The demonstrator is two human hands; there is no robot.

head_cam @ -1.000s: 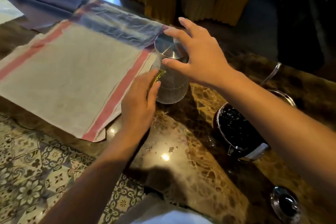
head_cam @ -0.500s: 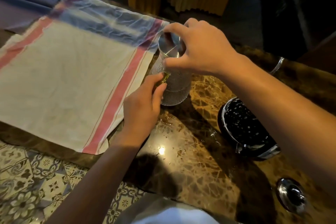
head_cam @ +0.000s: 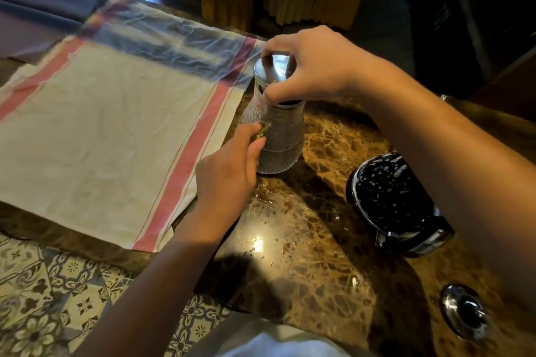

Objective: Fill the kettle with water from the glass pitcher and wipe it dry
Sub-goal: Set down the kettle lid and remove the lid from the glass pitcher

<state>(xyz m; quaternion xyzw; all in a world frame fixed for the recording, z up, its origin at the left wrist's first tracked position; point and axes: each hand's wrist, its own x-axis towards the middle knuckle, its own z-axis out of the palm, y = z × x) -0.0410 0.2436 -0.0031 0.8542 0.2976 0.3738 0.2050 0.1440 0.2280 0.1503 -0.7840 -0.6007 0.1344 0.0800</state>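
Observation:
A textured glass pitcher stands upright on the brown marble table, capped by a shiny metal lid. My right hand grips that lid from above, fingers curled around its rim. My left hand holds the pitcher's lower side at a small yellow-green tag. The black kettle, open-topped and dotted with water drops, sits to the right of the pitcher, partly behind my right forearm. A white cloth with red stripes lies spread flat to the left.
A round metal kettle lid rests near the table's front right corner. Water drops glint on the marble in front of the pitcher. Patterned floor tiles show below the table edge at the lower left. Yellow-skirted chairs stand behind the table.
My right hand has come down from hovering over the pitcher and closed on its metal lid. My left hand stays on the pitcher's side.

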